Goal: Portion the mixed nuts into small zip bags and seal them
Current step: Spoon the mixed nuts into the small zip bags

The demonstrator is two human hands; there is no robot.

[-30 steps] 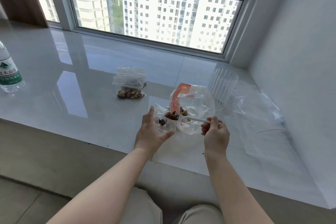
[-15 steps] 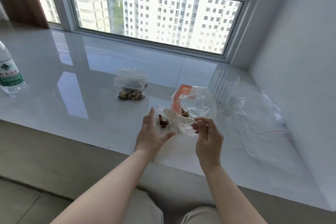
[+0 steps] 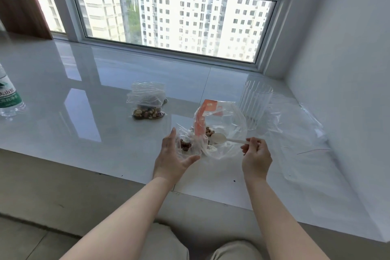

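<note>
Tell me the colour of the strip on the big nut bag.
Orange, with a small white mark, on the large clear bag; the head view, the only one, shows it.

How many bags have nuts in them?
3. A small bag sits alone on the sill, another small bag is held by the left hand, and the big bag is beside it. Others may lie hidden under the loose plastic at right.

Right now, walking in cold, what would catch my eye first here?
Probably the two hands at the middle of the glossy white sill: the left hand holds a small zip bag with a few nuts, while the right hand pinches a white spoon reaching into the big clear bag with the orange label. Behind them lies a filled nut bag, and right of it stands a ribbed clear cup.
</note>
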